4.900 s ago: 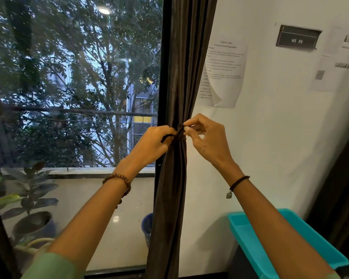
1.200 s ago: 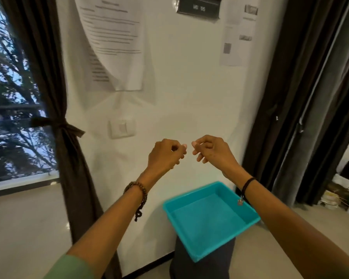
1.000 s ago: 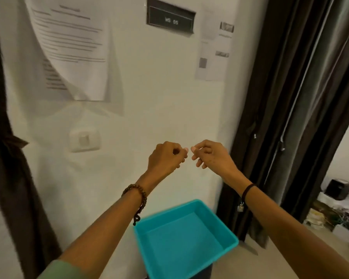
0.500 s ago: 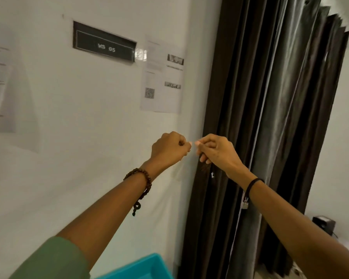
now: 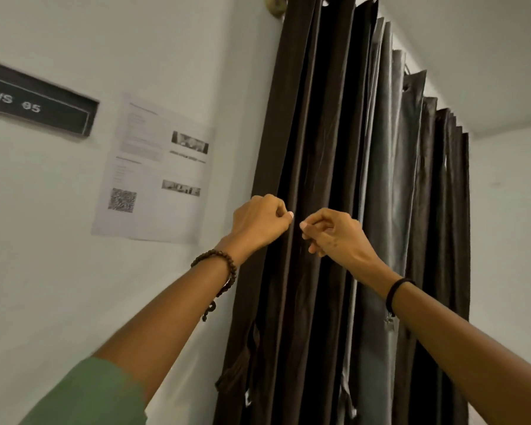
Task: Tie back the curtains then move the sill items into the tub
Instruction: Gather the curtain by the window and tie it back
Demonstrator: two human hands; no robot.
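Fingers (image 5: 284, 214) of the left hand (image 5: 258, 223) are curled into a loose fist, thumb tip pressed to forefinger, and those of the right hand (image 5: 334, 233) are pinched together the same way; whether anything thin is held between the two hands cannot be told, since nothing shows in the small gap; both hands hover in front of the curtain (image 5: 328, 167), close to its folds, though contact with the cloth is uncertain. That curtain hangs loose and ungathered from the top of the head view, dark brown pleats beside a greyer panel (image 5: 387, 185), just right of the wall (image 5: 59, 271) with its printed sheet (image 5: 154, 170) and the dark nameplate (image 5: 34, 101); a strip that may be its tie-back (image 5: 242, 360) dangles low on the left edge; neither sill nor tub is in view. Judging by its deep, limp folds the cloth is soft, fairly heavy and a little slick; it should bunch readily if both hands sweep around the whole bundle near mid-height, gripping the mass and not one pleat, which would slide free; the tie then wraps where the bundle is narrowest.
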